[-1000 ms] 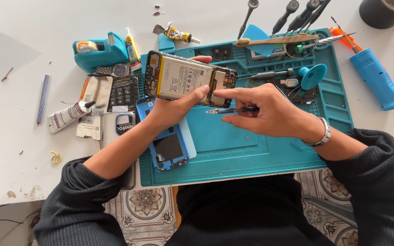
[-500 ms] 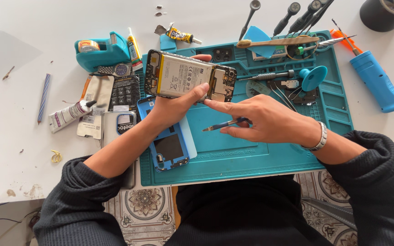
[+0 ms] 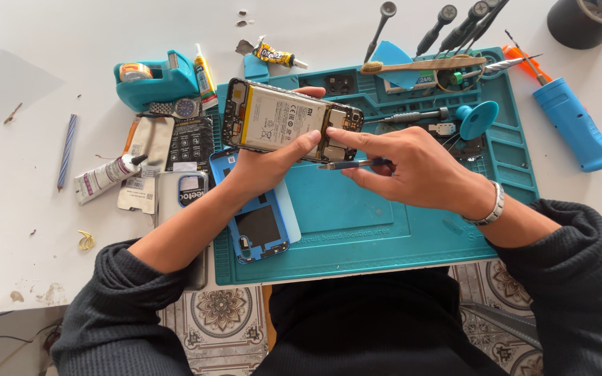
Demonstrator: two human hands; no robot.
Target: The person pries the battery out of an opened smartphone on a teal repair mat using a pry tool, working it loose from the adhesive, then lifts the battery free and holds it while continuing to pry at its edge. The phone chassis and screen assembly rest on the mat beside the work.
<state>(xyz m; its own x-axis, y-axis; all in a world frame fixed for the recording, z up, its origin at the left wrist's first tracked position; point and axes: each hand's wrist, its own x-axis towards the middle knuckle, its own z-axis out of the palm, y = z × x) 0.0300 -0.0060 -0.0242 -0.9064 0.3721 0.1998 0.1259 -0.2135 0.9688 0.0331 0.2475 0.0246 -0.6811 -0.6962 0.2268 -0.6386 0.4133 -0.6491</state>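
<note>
Holding flat opened phone [image 3: 283, 125], slim metal tweezers [image 3: 346, 165]

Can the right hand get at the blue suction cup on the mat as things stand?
Probably yes. The blue suction cup stands just beyond the right hand, nothing between them, but the fingers hold tweezers, so it would need to drop them.

Opened phone [image 3: 283, 125] above mat [image 3: 412, 230], back cover [image 3: 256, 223] below-left, tape dispenser [image 3: 155, 82] left.
</note>
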